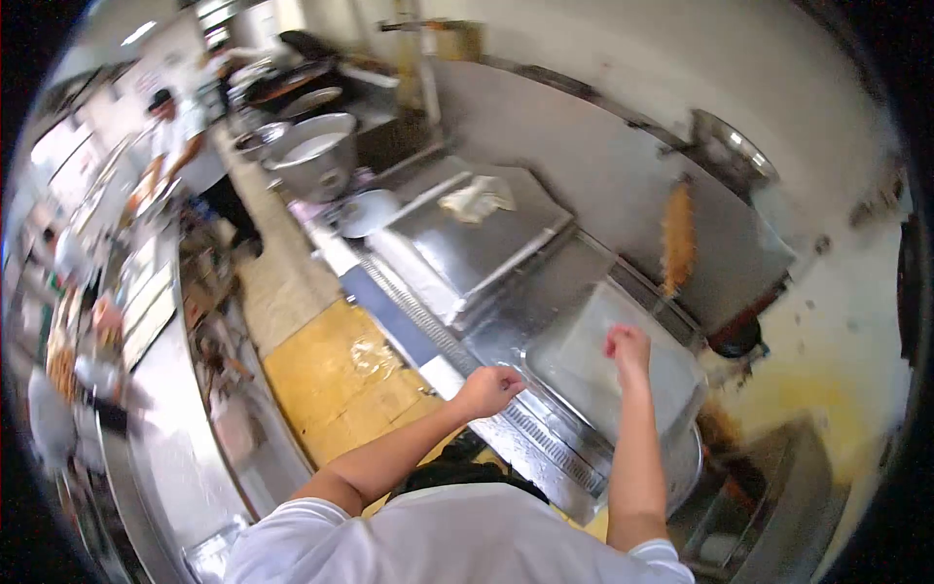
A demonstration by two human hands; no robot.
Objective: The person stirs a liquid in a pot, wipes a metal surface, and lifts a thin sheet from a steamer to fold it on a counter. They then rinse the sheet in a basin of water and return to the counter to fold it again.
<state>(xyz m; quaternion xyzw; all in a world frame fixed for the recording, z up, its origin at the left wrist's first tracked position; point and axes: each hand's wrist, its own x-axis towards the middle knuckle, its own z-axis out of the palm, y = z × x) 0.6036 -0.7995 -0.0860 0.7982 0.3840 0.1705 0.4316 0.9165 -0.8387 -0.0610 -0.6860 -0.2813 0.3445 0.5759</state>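
My left hand (489,392) is over the front edge of the metal counter, by the near corner of a translucent plastic container (574,365). Its fingers are curled together; whatever they hold, if anything, is too small to name. Above the same container is my right hand (628,348), with its fingers bent inward and closed. What may be inside them is hidden. A crumpled light cloth (477,199) lies on the metal cover (467,243) farther back on the counter.
A large metal pot (313,156) stands at the back. An orange-brown brush (678,238) and a metal bowl (732,146) hang at the right. A person (190,146) stands beyond the aisle at a long steel counter (170,419).
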